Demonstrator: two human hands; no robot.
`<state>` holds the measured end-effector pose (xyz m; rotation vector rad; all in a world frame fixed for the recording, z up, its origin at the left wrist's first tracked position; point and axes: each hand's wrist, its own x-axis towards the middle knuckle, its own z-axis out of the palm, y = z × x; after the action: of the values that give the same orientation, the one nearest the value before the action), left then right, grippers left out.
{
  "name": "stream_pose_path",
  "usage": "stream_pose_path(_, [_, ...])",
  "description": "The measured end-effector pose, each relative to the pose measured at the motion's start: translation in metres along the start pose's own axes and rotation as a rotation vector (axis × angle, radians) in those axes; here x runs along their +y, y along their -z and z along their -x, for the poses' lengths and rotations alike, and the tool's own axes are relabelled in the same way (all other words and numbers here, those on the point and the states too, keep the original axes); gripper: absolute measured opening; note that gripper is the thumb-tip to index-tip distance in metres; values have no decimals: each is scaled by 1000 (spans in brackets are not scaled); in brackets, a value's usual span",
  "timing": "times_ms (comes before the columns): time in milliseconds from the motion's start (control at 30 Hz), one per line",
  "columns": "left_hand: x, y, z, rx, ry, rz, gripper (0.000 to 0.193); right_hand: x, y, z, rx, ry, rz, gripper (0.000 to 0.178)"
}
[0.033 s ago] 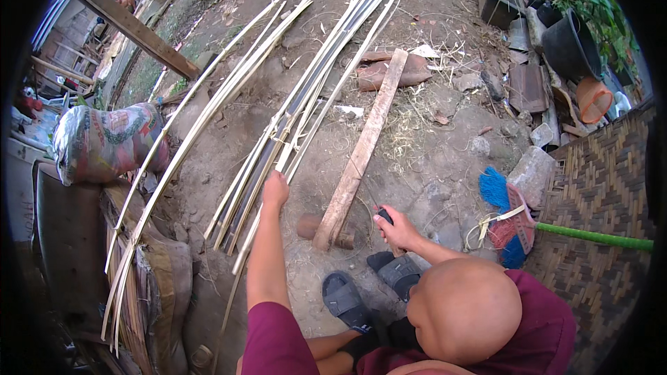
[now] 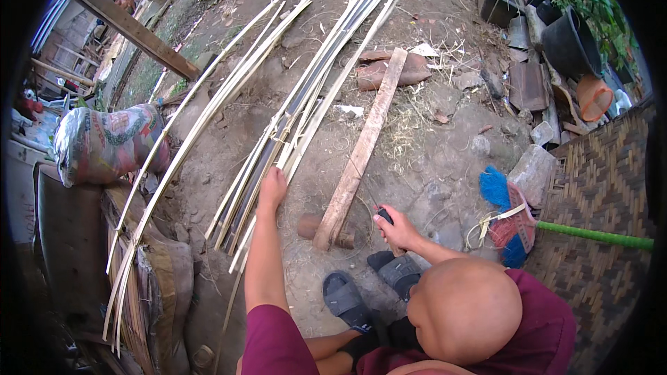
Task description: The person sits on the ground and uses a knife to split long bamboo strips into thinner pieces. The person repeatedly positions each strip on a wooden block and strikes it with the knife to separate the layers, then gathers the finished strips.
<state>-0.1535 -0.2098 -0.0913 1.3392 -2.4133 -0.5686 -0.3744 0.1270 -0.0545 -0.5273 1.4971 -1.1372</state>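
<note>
My left hand (image 2: 273, 186) is closed around the near part of pale bamboo strips (image 2: 349, 69), which lie beside a longer bundle of strips (image 2: 300, 92) on the ground. That bundle is tied near its middle and has a dark strip in it. In my right hand (image 2: 401, 230) is the dark handle of a knife (image 2: 383, 215). Its thin blade points away toward a wooden plank (image 2: 363, 149) and is hard to make out. The plank slants away from me, propped on a short log (image 2: 309, 226) at its near end and a brown curved piece (image 2: 410, 73) at its far end.
More long strips (image 2: 208, 104) lean at the left, over a stuffed sack (image 2: 104, 140). A blue and red broom (image 2: 511, 215) with a green handle lies right, by a woven bamboo panel (image 2: 597, 236). Black plant pots (image 2: 571, 45) stand far right. My sandals (image 2: 344, 298) are near the log.
My left hand has shifted slightly left and nearer to me. The strips in it have drawn closer together. The right hand and knife stay in place.
</note>
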Motion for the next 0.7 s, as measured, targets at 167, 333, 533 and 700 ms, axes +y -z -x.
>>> stream_pose_path(167, [84, 90, -35, 180, 184, 806, 25, -9, -3, 21, -42, 2, 172, 50])
stream_pose_path(333, [138, 52, -57, 21, 74, 524, 31, 9, -1, 23, -337, 374, 643, 47])
stream_pose_path(533, [158, -91, -17, -201, 281, 321, 33, -16, -33, 46, -837, 381, 749, 46])
stream_pose_path(700, [200, -121, 2, -54, 318, 315, 25, -21, -5, 31, -571, -219, 311, 42])
